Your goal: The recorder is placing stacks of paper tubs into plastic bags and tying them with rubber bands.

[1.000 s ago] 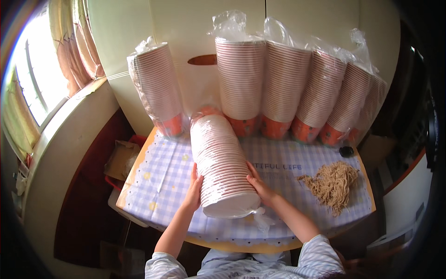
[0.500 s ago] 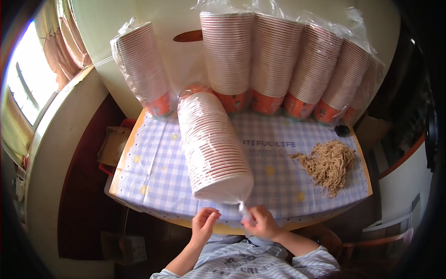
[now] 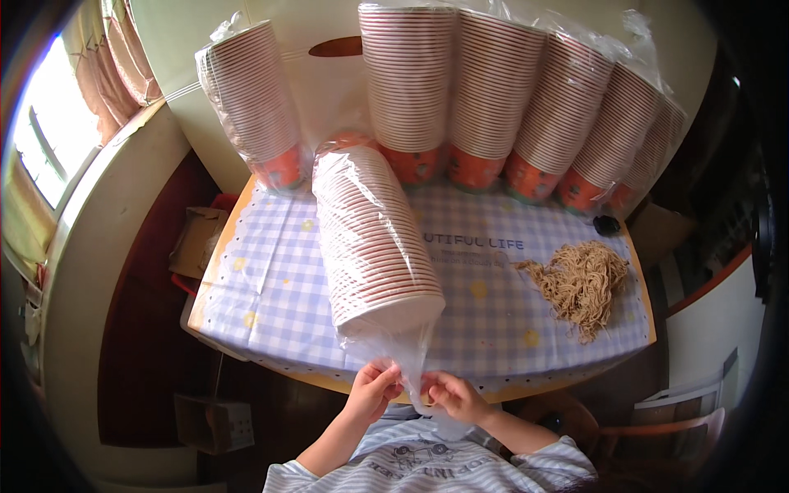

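Note:
A long stack of nested paper cups or tubs (image 3: 378,238) lies on its side on the table in a clear plastic bag (image 3: 386,337), its open end toward me. At the table's near edge, the gathered bag end hangs down between my hands. My left hand (image 3: 374,390) pinches the plastic from the left. On the right, the curled fingers of my right hand (image 3: 454,398) grip the twisted neck of the same bag. Loose film droops below the fingers. Whether a tie lies between the fingertips is too small to tell.
Behind stand several upright bagged stacks (image 3: 407,82), with one more stack (image 3: 251,94) at the back left. A heap of tan strings (image 3: 583,287) and a small black object (image 3: 606,225) sit at the right. A checked cloth (image 3: 279,287) covers the table. Boxes (image 3: 200,238) stand beside it.
My left hand has moved right and up and now takes hold of the bag's end. My right hand has shifted slightly down and left on the neck. The view has tilted slightly.

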`<state>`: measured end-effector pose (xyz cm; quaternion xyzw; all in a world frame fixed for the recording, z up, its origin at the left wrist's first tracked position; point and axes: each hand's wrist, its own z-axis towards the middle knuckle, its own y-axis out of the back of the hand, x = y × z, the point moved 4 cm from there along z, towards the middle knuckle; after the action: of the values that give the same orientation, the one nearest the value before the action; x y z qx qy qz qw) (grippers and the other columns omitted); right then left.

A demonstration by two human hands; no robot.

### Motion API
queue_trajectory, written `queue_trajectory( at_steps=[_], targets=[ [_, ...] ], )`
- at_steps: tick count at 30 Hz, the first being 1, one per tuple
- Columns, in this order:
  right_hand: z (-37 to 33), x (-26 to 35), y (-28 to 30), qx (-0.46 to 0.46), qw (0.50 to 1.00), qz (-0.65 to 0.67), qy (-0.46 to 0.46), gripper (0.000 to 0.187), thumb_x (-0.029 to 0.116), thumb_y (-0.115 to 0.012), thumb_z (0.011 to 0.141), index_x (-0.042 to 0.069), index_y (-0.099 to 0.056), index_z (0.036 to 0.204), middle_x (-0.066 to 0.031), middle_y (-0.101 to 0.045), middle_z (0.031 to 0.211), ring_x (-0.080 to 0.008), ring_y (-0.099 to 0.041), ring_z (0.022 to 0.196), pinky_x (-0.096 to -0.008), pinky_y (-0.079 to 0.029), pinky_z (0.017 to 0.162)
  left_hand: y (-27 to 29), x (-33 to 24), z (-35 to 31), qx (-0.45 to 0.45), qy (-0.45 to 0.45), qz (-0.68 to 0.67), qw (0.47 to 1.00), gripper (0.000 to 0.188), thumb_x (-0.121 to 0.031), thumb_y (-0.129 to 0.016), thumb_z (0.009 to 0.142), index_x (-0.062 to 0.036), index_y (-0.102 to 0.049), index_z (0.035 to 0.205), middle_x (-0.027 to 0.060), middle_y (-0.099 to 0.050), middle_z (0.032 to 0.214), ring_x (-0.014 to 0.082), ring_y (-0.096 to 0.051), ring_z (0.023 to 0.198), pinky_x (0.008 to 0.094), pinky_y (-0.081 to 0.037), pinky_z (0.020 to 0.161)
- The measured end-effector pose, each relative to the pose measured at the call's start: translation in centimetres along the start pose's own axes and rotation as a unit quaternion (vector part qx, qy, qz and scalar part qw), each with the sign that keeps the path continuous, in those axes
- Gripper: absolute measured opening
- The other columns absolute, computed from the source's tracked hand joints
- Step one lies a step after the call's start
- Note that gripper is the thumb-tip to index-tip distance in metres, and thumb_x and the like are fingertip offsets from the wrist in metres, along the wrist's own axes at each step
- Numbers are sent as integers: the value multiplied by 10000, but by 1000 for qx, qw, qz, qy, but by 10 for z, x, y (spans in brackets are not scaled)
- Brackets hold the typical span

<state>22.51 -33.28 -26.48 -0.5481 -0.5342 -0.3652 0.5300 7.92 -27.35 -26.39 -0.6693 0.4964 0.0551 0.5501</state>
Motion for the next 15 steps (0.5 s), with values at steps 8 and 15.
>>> queue_trajectory(
  at_steps=[8, 15],
  targets=[
    [25, -15, -2, -28, 931, 361, -37, 114, 144, -512, 862, 86, -551, 953, -16, -571, 905, -125, -521, 886, -276, -416, 796, 18, -13, -8, -33, -78, 44, 995, 55, -125, -547, 845, -71, -536, 845, -3, -544, 718, 67, -477, 584, 199, -356, 491],
    [20, 9, 22, -79, 894, 441, -6, 48, 179, -468, 875, 132, -477, 881, 10, -477, 715, -114, -462, 595, -258, -408, 556, 45, -44, -14, -65, -111, -7, 992, 112, -147, -542, 850, -94, -509, 757, -41, -489, 632, 32, -406, 485, 179, -312, 421]
  ],
)
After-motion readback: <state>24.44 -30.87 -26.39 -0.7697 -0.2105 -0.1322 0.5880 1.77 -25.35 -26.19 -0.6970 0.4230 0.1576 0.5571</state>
